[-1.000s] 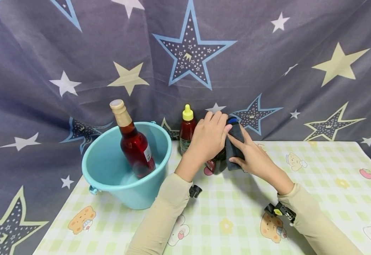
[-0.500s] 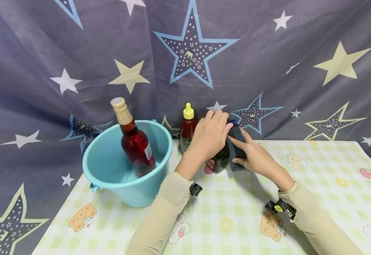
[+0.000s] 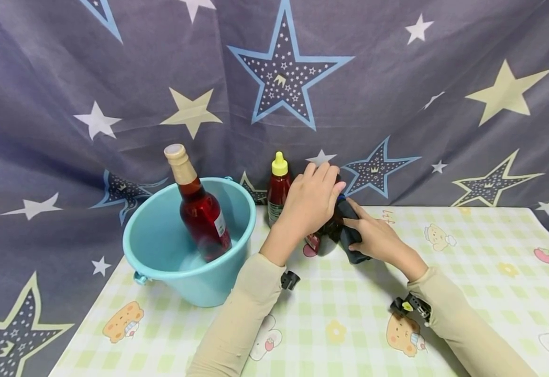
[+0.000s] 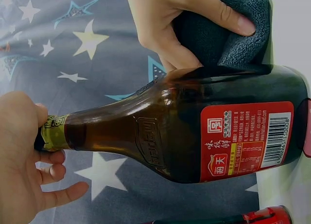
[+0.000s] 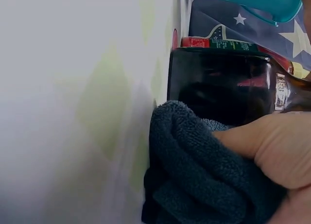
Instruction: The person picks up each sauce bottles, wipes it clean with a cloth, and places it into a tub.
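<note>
My left hand (image 3: 308, 201) holds a dark soy sauce bottle (image 4: 180, 127) by its capped neck (image 4: 54, 131), with thumb and fingers around the cap. The bottle stands on the table, with a red label and barcode facing the left wrist camera. In the head view the left hand hides most of it. My right hand (image 3: 379, 238) grips a folded dark blue-grey towel (image 3: 350, 233) against the right side of the bottle. Low down by the bottle's base, the towel (image 5: 194, 161) bunches close to the tabletop, with the thumb lying over it.
A yellow-capped red sauce bottle (image 3: 278, 193) stands left of the soy sauce, near the star-patterned curtain (image 3: 373, 94). Further left, a light-blue bucket (image 3: 208, 285) holds a leaning bottle of red liquid (image 3: 201, 214). A green-checked cloth (image 3: 317, 314) covers the table.
My right hand has slid the towel down the bottle's side, toward its base. The left hand stays at the neck, and the bucket and other bottles have not moved.
</note>
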{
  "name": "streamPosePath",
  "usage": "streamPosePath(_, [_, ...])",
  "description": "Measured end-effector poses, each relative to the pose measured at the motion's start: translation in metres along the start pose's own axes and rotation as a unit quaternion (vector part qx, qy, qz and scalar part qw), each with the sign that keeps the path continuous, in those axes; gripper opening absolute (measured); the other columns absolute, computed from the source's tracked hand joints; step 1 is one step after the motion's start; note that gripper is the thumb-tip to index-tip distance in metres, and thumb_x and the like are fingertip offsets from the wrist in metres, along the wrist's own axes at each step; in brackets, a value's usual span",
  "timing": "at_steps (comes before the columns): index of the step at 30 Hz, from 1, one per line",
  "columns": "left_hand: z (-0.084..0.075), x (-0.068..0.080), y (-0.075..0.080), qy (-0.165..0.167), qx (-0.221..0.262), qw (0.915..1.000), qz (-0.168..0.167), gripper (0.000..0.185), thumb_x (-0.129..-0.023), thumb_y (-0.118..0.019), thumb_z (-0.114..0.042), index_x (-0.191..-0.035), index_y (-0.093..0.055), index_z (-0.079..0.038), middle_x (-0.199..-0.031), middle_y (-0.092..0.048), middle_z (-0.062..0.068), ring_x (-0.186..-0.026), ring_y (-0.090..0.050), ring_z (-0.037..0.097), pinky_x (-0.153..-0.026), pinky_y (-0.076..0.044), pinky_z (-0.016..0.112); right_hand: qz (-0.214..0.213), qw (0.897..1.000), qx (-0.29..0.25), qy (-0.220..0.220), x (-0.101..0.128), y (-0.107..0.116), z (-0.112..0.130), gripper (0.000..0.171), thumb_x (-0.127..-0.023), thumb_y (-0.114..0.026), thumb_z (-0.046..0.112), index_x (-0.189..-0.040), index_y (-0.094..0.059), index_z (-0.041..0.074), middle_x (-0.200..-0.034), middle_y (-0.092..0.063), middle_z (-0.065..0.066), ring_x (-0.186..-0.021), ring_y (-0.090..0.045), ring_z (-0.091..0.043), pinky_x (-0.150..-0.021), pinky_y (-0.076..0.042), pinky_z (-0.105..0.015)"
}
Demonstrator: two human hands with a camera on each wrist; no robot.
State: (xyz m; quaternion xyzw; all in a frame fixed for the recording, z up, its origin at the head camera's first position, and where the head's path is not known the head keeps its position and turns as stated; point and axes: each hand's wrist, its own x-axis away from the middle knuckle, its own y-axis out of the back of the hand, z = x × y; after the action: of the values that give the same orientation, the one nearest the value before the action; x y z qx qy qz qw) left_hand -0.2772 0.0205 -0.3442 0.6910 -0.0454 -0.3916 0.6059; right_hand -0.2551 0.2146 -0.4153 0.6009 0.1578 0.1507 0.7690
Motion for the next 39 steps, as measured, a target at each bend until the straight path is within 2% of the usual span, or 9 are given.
streamPosePath(4, [0.0, -0.001, 0.0, 0.0, -0.001, 1.0, 0.003, 0.04, -0.112, -0.031, -0.039, -0.133, -0.053, -0.013, -0.122, -0.059, 0.003, -0.108, -0.052, 0.023, -0.083, -0.051, 0.033, -0.002, 1.0, -0.007, 0.007, 0.0, 0.001, -0.002, 0.063, -0.079, -0.087, 0.007, -0.137, -0.063, 0.0, -0.165, -0.023, -0.027, -0.066, -0.06, -0.019, -0.05, -0.037, -0.026])
streamPosePath(7, [0.0, 0.0, 0.001, 0.0, -0.001, 1.0, 0.005, 0.04, -0.112, -0.031, -0.039, -0.133, -0.053, -0.013, -0.121, -0.058, 0.003, -0.106, -0.052, 0.022, -0.082, -0.051, 0.033, -0.01, 1.0, -0.018, 0.011, 0.0, 0.001, -0.004, 0.063, -0.079, -0.085, 0.003, -0.138, -0.062, 0.001, -0.166, -0.024, -0.025, -0.064, -0.058, -0.019, -0.049, -0.036, -0.026])
streamPosePath(12, [0.001, 0.0, 0.0, -0.001, -0.007, 1.0, 0.001, 0.04, -0.112, -0.031, -0.039, -0.131, -0.054, -0.013, -0.118, -0.058, 0.002, -0.103, -0.052, 0.022, -0.08, -0.051, 0.032, -0.05, 0.998, -0.023, 0.024, 0.0, 0.005, -0.01, 0.062, -0.079, -0.084, 0.0, -0.138, -0.064, 0.008, -0.164, -0.028, -0.024, -0.09, -0.068, -0.035, -0.054, -0.041, -0.029])
streamPosePath(17, [0.001, 0.0, 0.001, 0.001, -0.003, 0.9999, 0.011, 0.042, -0.112, -0.03, -0.04, -0.135, -0.053, -0.013, -0.125, -0.059, 0.002, -0.108, -0.053, 0.022, -0.082, -0.052, 0.033, -0.11, 0.992, -0.051, 0.034, 0.001, 0.015, -0.015, 0.064, -0.079, -0.082, -0.002, -0.139, -0.064, 0.012, -0.165, -0.031, -0.018, -0.12, -0.062, -0.044, -0.065, -0.048, -0.038])
streamPosePath(20, [0.001, -0.001, 0.001, 0.002, 0.001, 0.9999, 0.015, 0.042, -0.112, -0.03, -0.04, -0.136, -0.052, -0.013, -0.128, -0.059, 0.003, -0.11, -0.053, 0.023, -0.083, -0.052, 0.033, -0.157, 0.984, -0.075, 0.032, 0.002, 0.024, -0.016, 0.065, -0.079, -0.081, -0.003, -0.14, -0.063, 0.012, -0.165, -0.033, -0.015, -0.136, -0.051, -0.046, -0.073, -0.05, -0.044])
streamPosePath(25, [0.001, -0.001, 0.001, 0.0, 0.002, 1.0, 0.001, 0.041, -0.112, -0.032, -0.039, -0.134, -0.054, -0.013, -0.124, -0.06, 0.003, -0.107, -0.054, 0.024, -0.08, -0.052, 0.034, -0.249, 0.964, -0.094, 0.011, 0.009, 0.044, -0.014, 0.067, -0.078, -0.083, -0.003, -0.139, -0.065, 0.016, -0.164, -0.038, -0.006, -0.132, -0.055, -0.044, -0.073, -0.049, -0.049])
streamPosePath(29, [0.001, 0.0, 0.0, 0.001, 0.008, 0.9999, -0.01, 0.04, -0.111, -0.034, -0.039, -0.132, -0.055, -0.012, -0.121, -0.061, 0.003, -0.107, -0.054, 0.025, -0.081, -0.052, 0.035, -0.303, 0.948, -0.098, 0.003, 0.015, 0.061, -0.011, 0.072, -0.077, -0.084, -0.004, -0.141, -0.063, 0.02, -0.167, -0.033, 0.003, -0.136, -0.053, -0.043, -0.074, -0.049, -0.052])
streamPosePath(36, [0.001, 0.0, -0.001, 0.001, 0.016, 0.9997, -0.016, 0.039, -0.111, -0.035, -0.038, -0.131, -0.056, -0.011, -0.12, -0.06, 0.004, -0.106, -0.054, 0.025, -0.08, -0.052, 0.035, -0.337, 0.933, -0.127, 0.009, 0.027, 0.079, -0.003, 0.082, -0.078, -0.083, -0.006, -0.148, -0.055, 0.026, -0.168, -0.026, 0.01, -0.148, -0.041, -0.035, -0.084, -0.047, -0.05])
streamPosePath(39, [0.0, 0.0, -0.001, 0.001, 0.014, 0.9997, -0.017, 0.039, -0.111, -0.035, -0.038, -0.131, -0.055, -0.012, -0.121, -0.06, 0.004, -0.107, -0.054, 0.025, -0.081, -0.052, 0.035, -0.338, 0.928, -0.154, 0.013, 0.029, 0.082, 0.001, 0.083, -0.078, -0.084, -0.004, -0.149, -0.054, 0.028, -0.168, -0.027, 0.011, -0.151, -0.038, -0.028, -0.097, -0.046, -0.034])
